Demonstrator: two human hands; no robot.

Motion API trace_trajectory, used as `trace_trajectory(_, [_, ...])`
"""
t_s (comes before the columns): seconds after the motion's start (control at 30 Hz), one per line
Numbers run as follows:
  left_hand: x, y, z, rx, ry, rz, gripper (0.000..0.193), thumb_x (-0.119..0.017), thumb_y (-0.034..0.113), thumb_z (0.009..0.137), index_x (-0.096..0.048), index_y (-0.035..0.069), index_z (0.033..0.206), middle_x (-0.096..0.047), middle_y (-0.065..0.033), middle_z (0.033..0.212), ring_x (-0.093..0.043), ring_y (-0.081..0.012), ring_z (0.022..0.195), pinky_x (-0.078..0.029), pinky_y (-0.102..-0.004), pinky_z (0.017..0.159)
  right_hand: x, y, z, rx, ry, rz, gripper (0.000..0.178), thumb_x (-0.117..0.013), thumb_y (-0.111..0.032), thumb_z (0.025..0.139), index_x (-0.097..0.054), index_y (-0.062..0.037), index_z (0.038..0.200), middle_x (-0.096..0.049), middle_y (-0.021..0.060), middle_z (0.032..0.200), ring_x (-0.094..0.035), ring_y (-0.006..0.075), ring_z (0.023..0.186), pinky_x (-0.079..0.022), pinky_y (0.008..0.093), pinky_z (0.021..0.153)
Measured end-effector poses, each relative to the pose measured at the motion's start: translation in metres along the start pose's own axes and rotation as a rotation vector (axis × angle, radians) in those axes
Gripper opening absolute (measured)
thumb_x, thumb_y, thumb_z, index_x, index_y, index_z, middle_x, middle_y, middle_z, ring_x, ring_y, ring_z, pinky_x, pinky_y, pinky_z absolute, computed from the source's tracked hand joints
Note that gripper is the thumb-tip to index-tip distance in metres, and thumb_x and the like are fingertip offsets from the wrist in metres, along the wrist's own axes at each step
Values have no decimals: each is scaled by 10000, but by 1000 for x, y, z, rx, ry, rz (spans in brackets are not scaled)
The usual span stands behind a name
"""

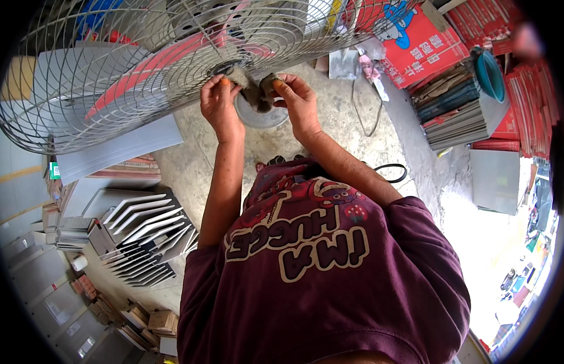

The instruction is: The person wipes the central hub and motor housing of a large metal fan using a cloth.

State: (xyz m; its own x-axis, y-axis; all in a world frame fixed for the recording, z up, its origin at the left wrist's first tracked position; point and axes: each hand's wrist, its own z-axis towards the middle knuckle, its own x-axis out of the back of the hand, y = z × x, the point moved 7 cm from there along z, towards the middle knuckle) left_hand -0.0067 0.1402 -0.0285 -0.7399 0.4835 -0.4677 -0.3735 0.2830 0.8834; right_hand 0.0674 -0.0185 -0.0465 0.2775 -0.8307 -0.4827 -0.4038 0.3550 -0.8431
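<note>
A crumpled grey-brown cloth [253,96] hangs between my two raised hands, just in front of the large fan's wire guard. My left hand [222,110] pinches one end of it between thumb and fingers, close to the hub of the fan [166,73]. At the other end, the fingers of my right hand [299,104] are closed on the cloth. Pinkish-red blades show behind the guard. Below the cloth, a round grey base [262,118] rests on the floor, partly hidden by the cloth and my hands. Whether the cloth touches the guard I cannot tell.
Stacked tiles or panels [145,239] stand on the floor to the left, near a flat pale board [121,148]. Red cartons [415,42] and a teal basin [489,76] sit at the far right. A dark cable loop [394,173] lies beside my right arm.
</note>
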Motion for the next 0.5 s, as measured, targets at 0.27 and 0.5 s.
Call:
trace_trajectory(0.27, [-21,4,-6,-3,-5,2,142,-633,65,897,-571,43,1023,-600,-28,956,-575,-135,884,-539,-373,802,0,-1,-1,-2,-1,-32,166,-614,-176,926,-605,-75,1056,-677,12,930,-641,108,845,-492,253,704])
trace_trajectory(0.5, [29,-1,13,30,150,16,170,-623,92,901,-556,41,1048,-583,-59,965,-566,-164,844,-517,-372,776,3,0,-1,-5,-3,-11,162,-617,-172,924,-604,-77,1055,-671,11,933,-646,112,844,-492,248,699])
